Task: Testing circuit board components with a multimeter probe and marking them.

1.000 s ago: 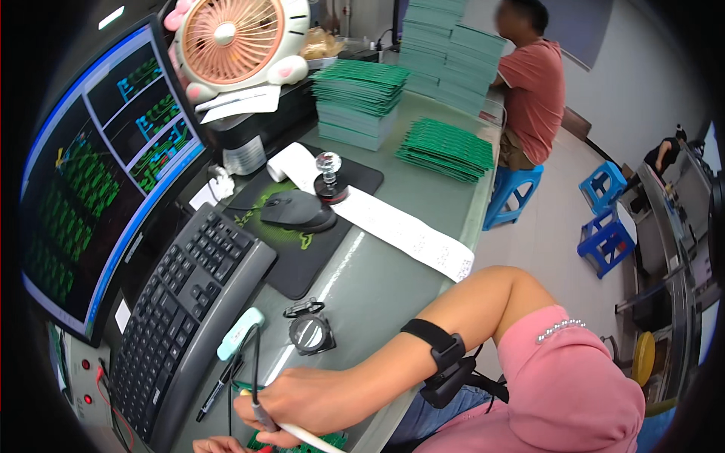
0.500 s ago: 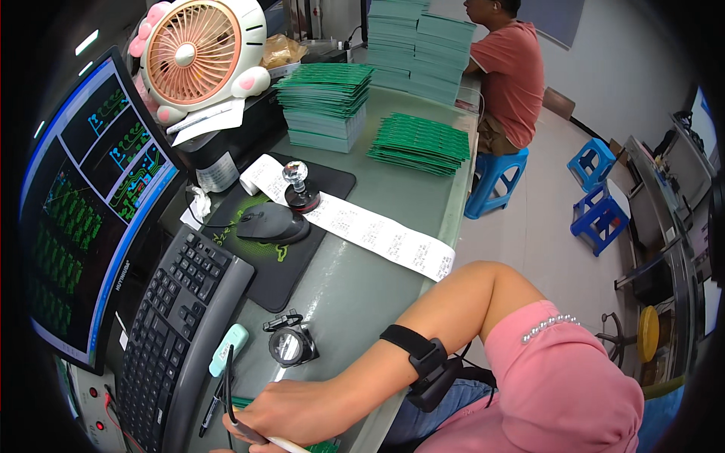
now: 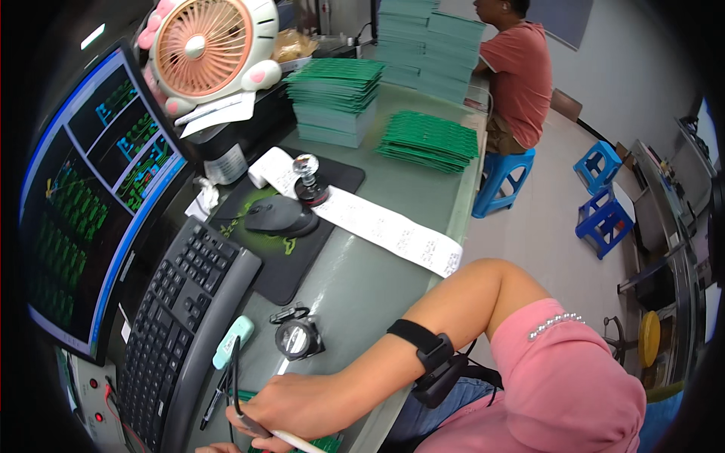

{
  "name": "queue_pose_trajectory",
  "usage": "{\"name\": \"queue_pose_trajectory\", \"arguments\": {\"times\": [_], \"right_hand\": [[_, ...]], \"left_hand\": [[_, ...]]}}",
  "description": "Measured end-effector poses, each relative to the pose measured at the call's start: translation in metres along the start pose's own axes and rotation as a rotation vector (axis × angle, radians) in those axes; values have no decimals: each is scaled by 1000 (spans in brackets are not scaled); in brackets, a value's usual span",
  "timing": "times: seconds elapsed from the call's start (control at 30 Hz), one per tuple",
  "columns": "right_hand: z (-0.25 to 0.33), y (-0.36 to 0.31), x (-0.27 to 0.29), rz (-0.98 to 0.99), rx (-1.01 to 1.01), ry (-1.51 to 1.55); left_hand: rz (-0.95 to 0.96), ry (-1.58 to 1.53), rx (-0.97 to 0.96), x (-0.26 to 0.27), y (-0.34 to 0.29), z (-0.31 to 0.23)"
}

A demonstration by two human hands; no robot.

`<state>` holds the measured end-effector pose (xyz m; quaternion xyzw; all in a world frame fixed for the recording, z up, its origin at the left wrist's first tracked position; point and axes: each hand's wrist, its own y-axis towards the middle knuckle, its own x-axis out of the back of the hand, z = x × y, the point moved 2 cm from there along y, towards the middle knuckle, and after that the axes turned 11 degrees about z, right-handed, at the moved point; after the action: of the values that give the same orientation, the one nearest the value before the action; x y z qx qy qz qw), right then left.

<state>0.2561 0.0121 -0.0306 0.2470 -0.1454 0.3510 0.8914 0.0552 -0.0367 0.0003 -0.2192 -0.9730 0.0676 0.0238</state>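
Note:
My right hand (image 3: pixel 291 404) is closed at the lower edge, over a green circuit board (image 3: pixel 329 444). A slim white rod-shaped tool (image 3: pixel 298 442) passes under its fingers, and a dark cable (image 3: pixel 235 381) loops up beside them. The kind of tool cannot be made out. Only a few fingertips of my left hand (image 3: pixel 217 448) show at the bottom rim, left of the right hand; the rest is cut off. A black pen (image 3: pixel 214 404) and a pale green highlighter-like marker (image 3: pixel 233 342) lie just left of the right hand. Beyond it sits a small black round-topped device (image 3: pixel 297 338).
A keyboard (image 3: pixel 189 302), monitor (image 3: pixel 98 204) and fan (image 3: pixel 200 49) line the left. A mouse (image 3: pixel 281 217), clear-knobbed stamp (image 3: pixel 308 181) and printed paper strip (image 3: pixel 393 234) lie mid-table. Green board stacks (image 3: pixel 336 98) stand farther back. A seated person (image 3: pixel 517 75) is beyond.
The whole view has shifted a little, so the table things appear slightly farther right. More of my left fingertips shows at the lower edge. My right hand keeps its grip over the board.

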Motion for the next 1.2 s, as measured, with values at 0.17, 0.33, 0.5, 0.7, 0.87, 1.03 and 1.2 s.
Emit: {"name": "queue_pose_trajectory", "arguments": {"times": [0.17, 0.33, 0.5, 0.7, 0.87, 1.03, 1.2], "right_hand": [[11, -4, 8, 28, -80, -21], [11, 0, 13, 103, -163, 62], [13, 7, 16, 107, -210, 96], [26, 40, 8, 197, -27, 174], [43, 40, 22, 417, -219, 163], [22, 14, 25, 401, -159, 228], [13, 4, 17, 390, -321, 347]], "left_hand": [[37, -57, 8, 0, 3, 2], [-22, -123, -38, 6, 6, 14], [-15, -173, 0, 8, 2, 10], [149, -203, 84, 6, 2, -17], [231, -345, 121, 18, -9, -11], [562, -223, -99, 30, -1, -6], [905, 173, -140, 17, 1, -8]]}}
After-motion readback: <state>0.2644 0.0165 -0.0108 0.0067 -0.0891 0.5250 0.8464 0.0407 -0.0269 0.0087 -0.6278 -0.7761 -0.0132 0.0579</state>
